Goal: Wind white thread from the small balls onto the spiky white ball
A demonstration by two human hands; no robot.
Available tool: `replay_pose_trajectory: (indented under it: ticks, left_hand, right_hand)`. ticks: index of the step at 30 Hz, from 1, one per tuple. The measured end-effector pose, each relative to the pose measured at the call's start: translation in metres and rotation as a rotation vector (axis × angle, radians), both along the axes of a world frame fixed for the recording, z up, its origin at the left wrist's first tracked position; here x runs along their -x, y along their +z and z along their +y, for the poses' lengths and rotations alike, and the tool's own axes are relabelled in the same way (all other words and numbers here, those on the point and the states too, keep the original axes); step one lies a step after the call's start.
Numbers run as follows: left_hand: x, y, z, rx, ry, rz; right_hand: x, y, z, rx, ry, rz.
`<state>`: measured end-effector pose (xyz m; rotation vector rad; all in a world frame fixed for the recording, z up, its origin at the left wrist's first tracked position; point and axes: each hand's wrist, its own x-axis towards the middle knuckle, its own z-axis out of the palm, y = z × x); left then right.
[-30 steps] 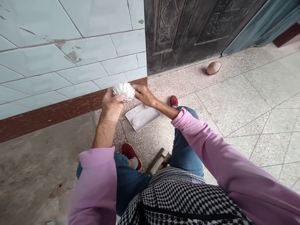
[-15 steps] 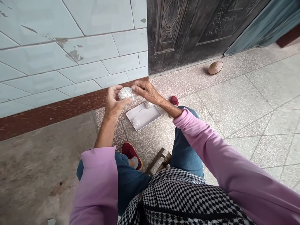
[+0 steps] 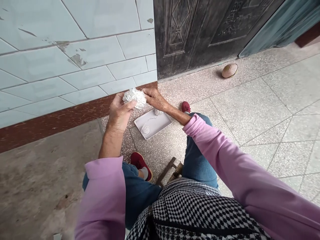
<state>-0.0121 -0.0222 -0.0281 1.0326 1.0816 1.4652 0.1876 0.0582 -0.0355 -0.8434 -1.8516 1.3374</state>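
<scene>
Paper ball (image 3: 134, 97), white and spiky with folds, sits between the person's two hands, held up in front of the pale tiled wall (image 3: 75, 56) and above the speckled floor (image 3: 250, 106). The dark carved door (image 3: 200, 30) stands shut behind, a small round tan object (image 3: 229, 70) lying by its foot. On the floor below the hands lies a white tray (image 3: 160, 125) with two smaller white balls on it, one near its front edge (image 3: 145, 129) and one at the back (image 3: 158, 112). The left hand (image 3: 120, 111) cups the ball from beneath, fingers curled round it; the right hand (image 3: 155, 98) pinches at its side with closed fingertips. Judging by the tray, two small pieces lie finished or waiting, while this bigger one looks mid-shaping, its folds being worked.
</scene>
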Motion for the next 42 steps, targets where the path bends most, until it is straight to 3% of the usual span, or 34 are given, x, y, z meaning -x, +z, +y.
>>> replay_pose_trajectory:
  ticks: [7,12,18,24,27,30,36,40,42]
  left_hand:
    - [0.036,-0.03,0.018,-0.024,0.208,0.075]
    - [0.022,-0.033,0.016,-0.064,0.332,0.202]
    - [0.004,-0.018,0.001,0.034,0.049,0.226]
    - [0.002,-0.009,-0.003,0.107,-0.135,-0.015]
    - [-0.001,-0.012,0.0,0.072,-0.154,-0.066]
    - [-0.001,-0.017,0.006,-0.021,-0.069,-0.115]
    - [0.013,-0.029,0.025,-0.091,0.213,-0.105]
    - [0.017,-0.032,0.026,-0.089,0.405,0.089]
    - [0.015,-0.03,0.022,-0.072,0.41,0.194]
  right_hand:
    - [0.006,0.015,-0.035,-0.077,0.198,-0.135]
    - [-0.001,0.032,-0.033,-0.081,0.146,-0.054]
    - [-0.01,0.016,-0.002,-0.065,-0.025,0.068]
    - [-0.007,0.002,0.012,0.004,-0.013,0.125]
    - [-0.003,-0.002,0.018,0.085,-0.002,0.146]
    - [0.001,-0.006,0.017,0.135,0.003,0.09]
    - [0.008,-0.01,-0.014,-0.049,0.185,-0.09]
    - [0.007,0.009,-0.031,-0.088,0.236,-0.109]
    - [0.004,0.022,-0.032,-0.083,0.205,-0.105]
